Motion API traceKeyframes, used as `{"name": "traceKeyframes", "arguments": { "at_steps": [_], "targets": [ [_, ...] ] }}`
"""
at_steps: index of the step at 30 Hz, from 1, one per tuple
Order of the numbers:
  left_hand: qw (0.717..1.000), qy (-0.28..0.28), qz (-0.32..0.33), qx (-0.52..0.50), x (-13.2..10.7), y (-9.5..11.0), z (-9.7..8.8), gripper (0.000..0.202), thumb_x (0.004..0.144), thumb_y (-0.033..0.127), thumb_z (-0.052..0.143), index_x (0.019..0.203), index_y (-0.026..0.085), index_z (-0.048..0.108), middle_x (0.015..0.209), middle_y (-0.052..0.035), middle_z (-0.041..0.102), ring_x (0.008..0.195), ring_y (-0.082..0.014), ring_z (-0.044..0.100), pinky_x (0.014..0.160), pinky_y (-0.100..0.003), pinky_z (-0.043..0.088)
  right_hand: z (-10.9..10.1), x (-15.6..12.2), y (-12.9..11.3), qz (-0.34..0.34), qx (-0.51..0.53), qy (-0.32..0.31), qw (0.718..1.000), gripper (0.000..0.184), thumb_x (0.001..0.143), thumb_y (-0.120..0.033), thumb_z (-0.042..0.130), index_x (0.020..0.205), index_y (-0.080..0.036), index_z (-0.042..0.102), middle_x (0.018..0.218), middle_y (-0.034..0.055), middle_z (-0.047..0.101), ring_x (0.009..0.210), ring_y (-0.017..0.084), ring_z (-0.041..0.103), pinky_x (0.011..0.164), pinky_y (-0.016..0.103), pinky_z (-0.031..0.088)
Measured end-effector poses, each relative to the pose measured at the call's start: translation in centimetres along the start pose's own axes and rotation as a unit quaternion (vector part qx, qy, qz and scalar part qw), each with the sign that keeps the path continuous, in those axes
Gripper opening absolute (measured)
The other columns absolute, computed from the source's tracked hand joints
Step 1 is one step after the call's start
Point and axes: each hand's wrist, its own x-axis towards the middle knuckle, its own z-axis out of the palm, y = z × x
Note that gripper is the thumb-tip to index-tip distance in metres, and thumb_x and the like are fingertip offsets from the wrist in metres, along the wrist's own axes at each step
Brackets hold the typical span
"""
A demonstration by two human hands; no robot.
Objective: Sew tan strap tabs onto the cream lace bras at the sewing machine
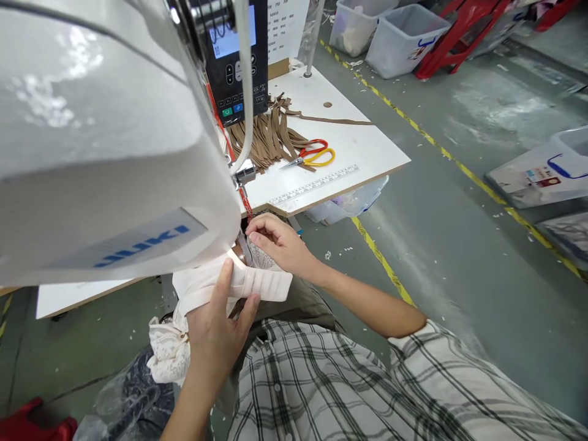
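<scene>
A white bra with lace lies under the head of a sewing machine, its ridged fastening band pointing right. My left hand holds the cloth from the near side, index finger stretched along it and thumb at the band's lower edge. Right beside the needle area, my right hand has thumb and fingers pinched together above the lace. Whatever they hold is too small to make out. More lace cloth hangs down in a bunch at the left. The machine head hides part of the sewing spot.
On the white table lie brown strips, scissors and a printed ruler. A control panel stands behind the machine. Clear plastic bins and a red stool are on the floor.
</scene>
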Motion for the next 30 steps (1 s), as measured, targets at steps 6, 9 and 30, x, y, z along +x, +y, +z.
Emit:
{"name": "traceKeyframes", "arguments": {
  "at_steps": [6,9,30],
  "targets": [
    [1.0,-0.011,-0.005,0.011,-0.1,0.0,-0.1,0.063,0.088,0.037,0.066,0.143,0.015,0.045,0.117,-0.0151,0.071,0.106,-0.0277,0.069,0.091,-0.037,0.055,-0.4,0.1,-0.2,0.002,0.008,-0.018,1.0,0.02,0.097,-0.035,0.053,0.093,-0.018,0.062,0.099,0.0056,0.06,0.09,0.016,0.057,0.08,0.03,0.047],
    [0.999,-0.006,-0.025,0.022,-0.3,0.1,-0.1,0.071,0.086,0.042,0.066,0.146,0.015,0.04,0.131,-0.019,0.063,0.121,-0.0332,0.061,0.098,-0.045,0.052,-0.6,0.1,-0.3,0.009,0.009,-0.027,1.0,0.021,0.097,-0.037,0.053,0.093,-0.018,0.062,0.098,0.0056,0.06,0.09,0.017,0.057,0.079,0.03,0.047],
    [0.977,-0.133,-0.019,-0.163,-6.0,5.7,3.2,0.093,0.09,0.036,0.061,0.157,0.014,0.001,0.125,-0.0257,0.064,0.078,-0.0267,0.074,0.056,-0.033,0.059,-1.8,-7.0,-1.6,0.141,0.093,-0.047,0.985,0.022,0.089,-0.038,0.062,0.087,-0.017,0.067,0.085,0.001,0.06,0.079,0.014,0.056,0.069,0.025,0.043]
  ]
}}
